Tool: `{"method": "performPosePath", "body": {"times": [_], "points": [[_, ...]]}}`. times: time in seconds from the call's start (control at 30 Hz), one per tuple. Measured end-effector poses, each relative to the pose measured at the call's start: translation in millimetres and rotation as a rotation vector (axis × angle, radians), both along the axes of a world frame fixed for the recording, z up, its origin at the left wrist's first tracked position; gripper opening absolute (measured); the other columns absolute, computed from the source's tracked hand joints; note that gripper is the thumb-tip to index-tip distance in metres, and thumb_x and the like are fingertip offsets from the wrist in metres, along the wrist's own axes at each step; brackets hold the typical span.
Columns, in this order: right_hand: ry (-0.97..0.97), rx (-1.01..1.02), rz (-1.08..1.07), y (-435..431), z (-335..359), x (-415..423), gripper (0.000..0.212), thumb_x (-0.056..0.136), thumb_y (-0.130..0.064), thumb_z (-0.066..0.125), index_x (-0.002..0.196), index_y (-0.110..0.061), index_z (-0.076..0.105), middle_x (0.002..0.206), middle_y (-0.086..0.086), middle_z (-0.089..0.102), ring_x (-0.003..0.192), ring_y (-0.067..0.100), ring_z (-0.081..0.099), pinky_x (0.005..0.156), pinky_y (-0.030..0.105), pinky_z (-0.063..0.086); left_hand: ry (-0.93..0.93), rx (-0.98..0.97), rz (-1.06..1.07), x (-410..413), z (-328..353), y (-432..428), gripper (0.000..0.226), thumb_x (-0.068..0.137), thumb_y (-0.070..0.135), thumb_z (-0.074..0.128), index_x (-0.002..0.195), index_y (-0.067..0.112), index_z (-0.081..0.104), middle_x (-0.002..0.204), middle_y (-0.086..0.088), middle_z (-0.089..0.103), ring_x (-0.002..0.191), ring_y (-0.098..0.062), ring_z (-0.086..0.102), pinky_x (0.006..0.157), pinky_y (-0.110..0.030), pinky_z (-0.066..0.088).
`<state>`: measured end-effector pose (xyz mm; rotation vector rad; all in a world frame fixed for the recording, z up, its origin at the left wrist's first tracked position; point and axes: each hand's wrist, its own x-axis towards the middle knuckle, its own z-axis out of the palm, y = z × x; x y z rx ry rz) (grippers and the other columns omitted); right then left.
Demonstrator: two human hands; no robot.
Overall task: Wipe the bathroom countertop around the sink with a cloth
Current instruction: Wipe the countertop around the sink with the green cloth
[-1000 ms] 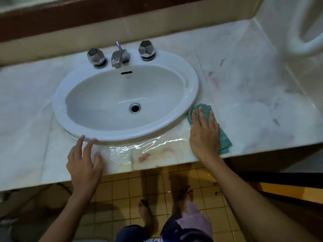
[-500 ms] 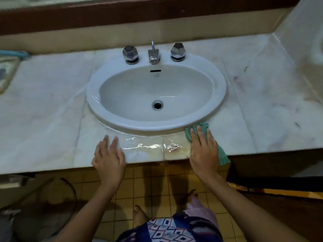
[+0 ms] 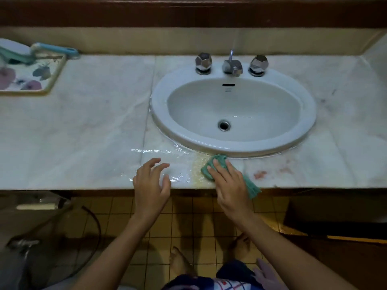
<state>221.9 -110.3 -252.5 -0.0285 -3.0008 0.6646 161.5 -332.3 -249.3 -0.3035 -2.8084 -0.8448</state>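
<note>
A white oval sink (image 3: 307, 130) is set in a pale marble countertop (image 3: 83, 132). My right hand (image 3: 227, 181) presses flat on a folded green cloth (image 3: 250, 185) on the counter's front strip, right below the sink rim. My left hand (image 3: 151, 181) hovers at the counter's front edge to the left of the cloth, fingers spread and slightly curled, holding nothing. A film of water (image 3: 178, 162) glistens on the marble between the two hands. Reddish stains (image 3: 259, 174) mark the marble to the right of the cloth.
A chrome tap (image 3: 232, 66) with two faceted knobs stands behind the basin. A flowered tray (image 3: 27, 78) with a brush (image 3: 54, 50) sits at the far left back. The wall (image 3: 377, 55) closes the right end. Below are yellow floor tiles (image 3: 184, 208) and my bare feet.
My right hand has slid the cloth leftward along the front of the sink, from its right side to below the rim's middle. My left hand lifted and curled. The view shifted left.
</note>
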Motion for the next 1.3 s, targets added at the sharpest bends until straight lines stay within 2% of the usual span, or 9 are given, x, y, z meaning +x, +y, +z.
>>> {"method": "performPosePath", "body": {"times": [0.17,0.27,0.37,0.47,0.57,0.7,0.87,1.1,1.3], "points": [[-0.039,-0.187,0.067,20,-1,-5,0.051,0.091,-0.008,0.044,0.138,-0.028,0.05,0.15,-0.016,0.036,0.145,0.008,0.018,0.115,0.047,0.023,0.032,0.079,0.197,-24,-2,-60,0.031,0.079,0.013,0.057,0.108,0.014,0.067,0.124,-0.004,0.055,0.113,-0.025,0.05,0.086,-0.034,0.031],[-0.022,-0.133,0.05,14,4,-16,0.049,0.093,-0.014,0.04,0.139,-0.025,0.049,0.152,-0.011,0.035,0.146,0.015,0.017,0.114,0.05,0.026,0.015,0.031,0.365,-50,-4,-101,0.031,0.082,0.01,0.059,0.112,0.013,0.065,0.131,-0.007,0.054,0.119,-0.029,0.049,0.092,-0.042,0.033],[-0.061,-0.03,0.153,-10,4,-33,0.051,0.094,-0.024,0.029,0.143,-0.024,0.044,0.154,-0.009,0.031,0.148,0.018,0.012,0.117,0.046,0.023,-0.035,-0.054,0.498,-72,-9,-134,0.036,0.082,0.023,0.048,0.114,0.015,0.062,0.135,-0.007,0.054,0.125,-0.03,0.045,0.098,-0.048,0.03],[-0.093,0.002,0.212,-35,3,-59,0.056,0.093,-0.03,0.021,0.147,-0.024,0.037,0.156,-0.01,0.025,0.148,0.014,0.005,0.119,0.043,0.02,-0.039,-0.071,0.52,-80,-13,-140,0.038,0.081,0.026,0.047,0.115,0.017,0.061,0.135,-0.003,0.054,0.125,-0.028,0.044,0.098,-0.046,0.031],[-0.115,-0.039,0.222,-60,4,-90,0.055,0.093,-0.022,0.027,0.147,-0.025,0.035,0.157,-0.01,0.026,0.146,0.006,0.004,0.119,0.038,0.017,-0.023,-0.032,0.554,-81,-16,-140,0.034,0.081,0.022,0.056,0.114,0.02,0.063,0.134,0.0,0.054,0.124,-0.027,0.044,0.099,-0.044,0.033],[-0.099,-0.12,0.26,-94,5,-130,0.053,0.093,-0.02,0.029,0.145,-0.026,0.038,0.155,-0.009,0.031,0.148,0.011,0.01,0.118,0.038,0.018,-0.037,-0.031,0.563,-83,-17,-142,0.034,0.081,0.024,0.058,0.114,0.022,0.062,0.134,0.003,0.052,0.123,-0.025,0.043,0.096,-0.043,0.036],[-0.139,-0.059,0.358,-133,10,-158,0.048,0.098,-0.028,0.035,0.144,-0.039,0.038,0.155,-0.017,0.027,0.148,0.017,0.009,0.118,0.04,0.015,-0.024,-0.046,0.568,-82,-17,-141,0.034,0.08,0.027,0.055,0.113,0.022,0.062,0.132,0.003,0.052,0.122,-0.024,0.044,0.093,-0.04,0.036],[-0.091,0.008,0.758,-138,7,-113,0.045,0.097,-0.036,0.038,0.142,-0.041,0.041,0.151,-0.022,0.033,0.148,0.016,0.011,0.114,0.033,0.013,-0.045,-0.051,0.559,-80,-15,-141,0.033,0.083,0.026,0.054,0.115,0.022,0.062,0.133,0.003,0.052,0.122,-0.024,0.044,0.095,-0.04,0.036],[-0.076,-0.032,0.892,-84,5,-77,0.045,0.094,-0.025,0.045,0.138,-0.033,0.05,0.151,-0.02,0.035,0.147,0.013,0.016,0.114,0.04,0.028,-0.056,-0.046,0.561,-80,-12,-140,0.033,0.084,0.023,0.055,0.116,0.02,0.062,0.131,0.001,0.054,0.118,-0.027,0.046,0.092,-0.041,0.037]]}}
